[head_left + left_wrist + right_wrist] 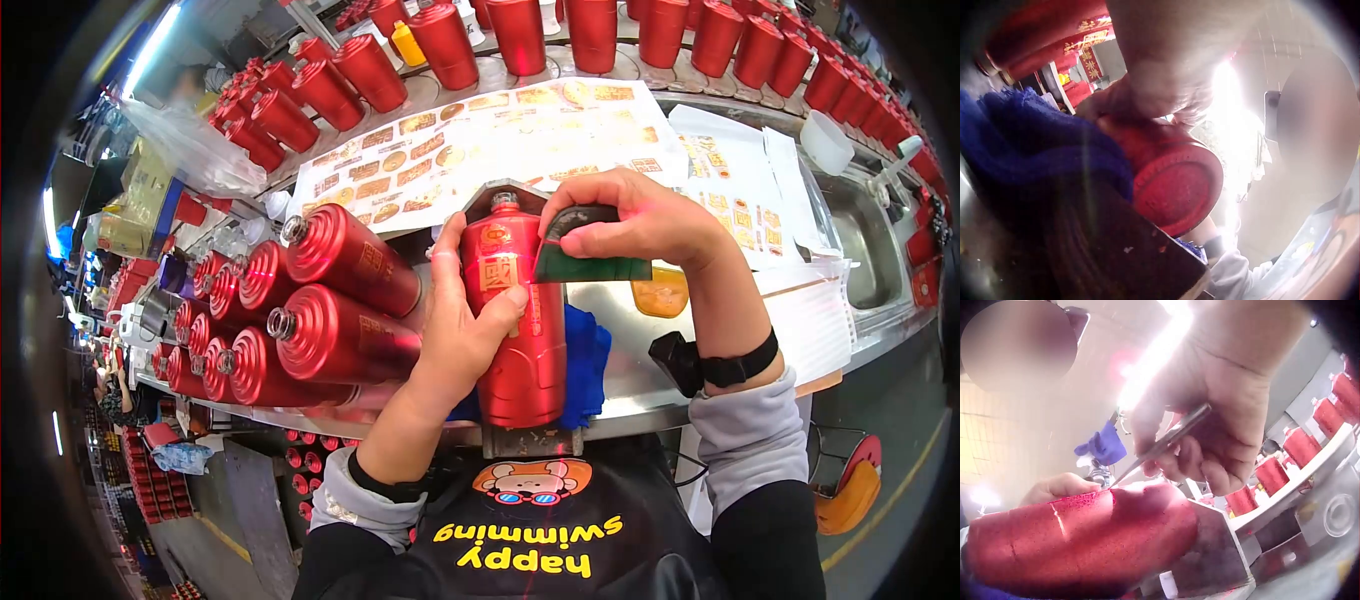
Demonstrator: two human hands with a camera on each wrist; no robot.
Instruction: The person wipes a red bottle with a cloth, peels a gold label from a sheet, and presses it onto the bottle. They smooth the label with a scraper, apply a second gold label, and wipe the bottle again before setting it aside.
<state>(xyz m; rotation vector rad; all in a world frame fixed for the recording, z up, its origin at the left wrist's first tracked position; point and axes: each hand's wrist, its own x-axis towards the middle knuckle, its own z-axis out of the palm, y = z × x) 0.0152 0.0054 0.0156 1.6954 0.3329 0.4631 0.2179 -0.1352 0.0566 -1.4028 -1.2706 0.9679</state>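
Observation:
A red bottle (522,350) with gold lettering lies on a metal stand over a blue cloth (588,365), its glass neck pointing away. The left hand (455,325) grips the bottle's left side, thumb beside the lettering. In the right hand (640,222) a flat green scraper (595,265) is pinched, its edge at the bottle's upper right side. The right wrist view shows the scraper (1175,434) edge-on, its tip touching the bottle (1085,540) near the left thumb (1063,486). The bottle's round base (1179,190) faces the left wrist camera.
Several red bottles (345,335) lie stacked on the left. Sheets of gold stickers (400,165) spread behind the stand, with a yellow item (660,292) to the right. Upright red bottles (520,40) line a curved conveyor at the back; a sink (862,245) is at the right.

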